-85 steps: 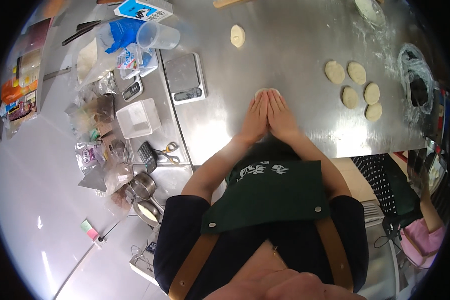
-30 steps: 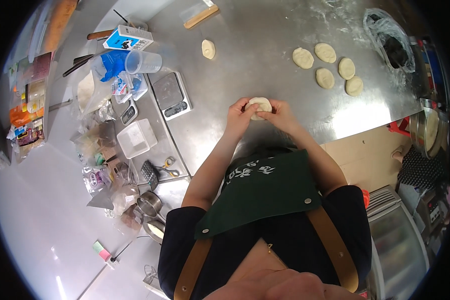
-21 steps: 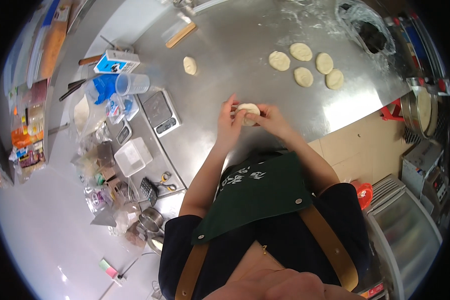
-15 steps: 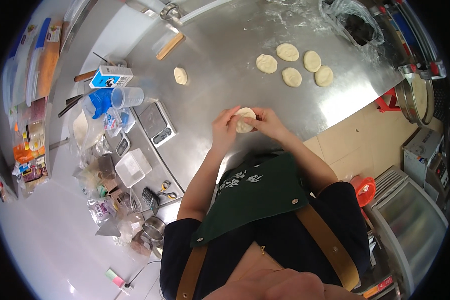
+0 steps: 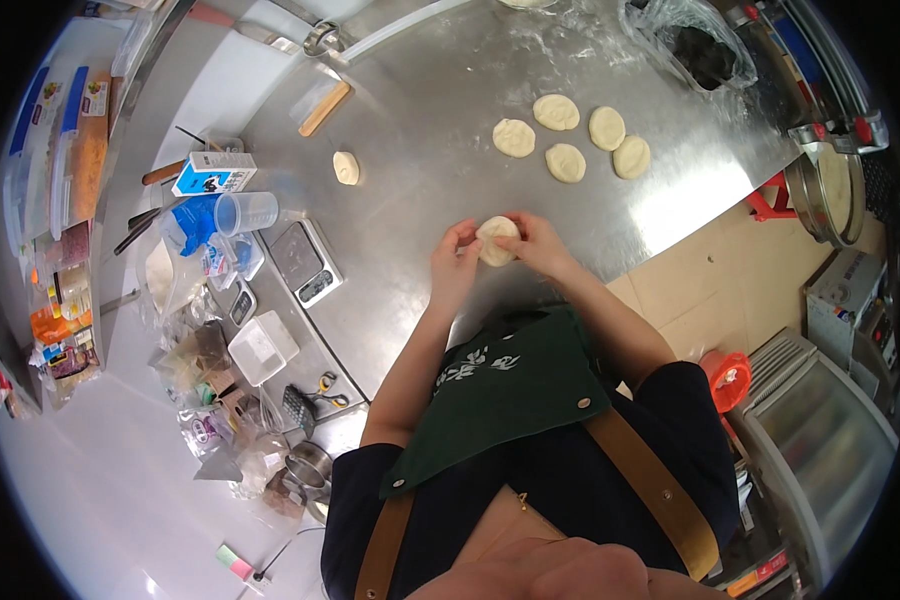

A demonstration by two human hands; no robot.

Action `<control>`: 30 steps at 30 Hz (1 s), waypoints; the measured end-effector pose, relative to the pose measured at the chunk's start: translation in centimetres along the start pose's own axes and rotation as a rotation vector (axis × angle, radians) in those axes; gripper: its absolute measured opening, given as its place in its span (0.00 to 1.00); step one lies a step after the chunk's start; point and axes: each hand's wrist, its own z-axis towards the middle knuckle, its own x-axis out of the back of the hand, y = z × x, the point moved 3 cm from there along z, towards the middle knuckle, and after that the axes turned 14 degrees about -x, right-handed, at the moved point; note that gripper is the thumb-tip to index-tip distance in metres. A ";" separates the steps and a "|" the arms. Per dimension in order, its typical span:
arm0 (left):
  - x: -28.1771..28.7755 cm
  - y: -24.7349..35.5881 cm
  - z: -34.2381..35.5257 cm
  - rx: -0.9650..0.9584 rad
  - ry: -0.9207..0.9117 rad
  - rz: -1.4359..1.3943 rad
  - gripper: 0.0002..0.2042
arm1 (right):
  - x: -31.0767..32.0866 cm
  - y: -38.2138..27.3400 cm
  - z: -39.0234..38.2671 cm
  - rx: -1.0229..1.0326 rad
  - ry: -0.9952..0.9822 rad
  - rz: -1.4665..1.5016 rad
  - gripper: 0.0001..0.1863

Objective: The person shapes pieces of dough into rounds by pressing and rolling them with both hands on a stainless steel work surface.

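A pale, flattened round of dough (image 5: 497,241) is held up in front of my apron, above the near edge of the steel table. My right hand (image 5: 536,247) grips its right side, thumb across the face and fingers behind. At the left rim, my left hand (image 5: 455,262) has its fingers curled and its thumb against the dough. Farther off on the table lie several similar dough rounds (image 5: 565,163), grouped to the right. A smaller dough piece (image 5: 346,168) sits alone to the left.
A wooden-handled scraper (image 5: 325,108) lies at the far left, and a plastic-lined container (image 5: 705,55) stands at the far right. Along the left are a digital scale (image 5: 306,262), a clear measuring cup (image 5: 246,213), a carton (image 5: 213,173), a white tub (image 5: 263,347) and scissors (image 5: 328,391).
My left fingers have shifted back from the dough's face toward its left rim, showing more of the round. My right hand keeps its hold. The whole view has shifted slightly.
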 end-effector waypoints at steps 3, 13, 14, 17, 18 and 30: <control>0.0 -1.2 -0.1 0.048 -0.012 -0.014 0.14 | 3.9 0.0 1.6 0.107 0.220 -0.224 0.20; 4.3 -5.7 -2.0 0.139 0.011 0.133 0.13 | 22.1 -11.8 6.2 0.190 0.679 -0.135 0.18; 4.8 -6.1 -1.9 0.144 0.016 0.130 0.13 | 23.2 -12.8 6.9 0.136 0.668 -0.079 0.19; 6.6 -7.0 -1.4 0.210 0.019 0.206 0.12 | 24.9 -14.6 8.8 0.034 0.567 0.006 0.21; 7.1 -7.3 -1.1 0.210 0.028 0.213 0.13 | 25.2 -14.8 9.3 -0.008 0.482 0.044 0.22; 8.5 -7.1 0.2 0.242 0.090 0.099 0.13 | 26.8 -14.6 6.1 -0.029 0.623 -0.253 0.21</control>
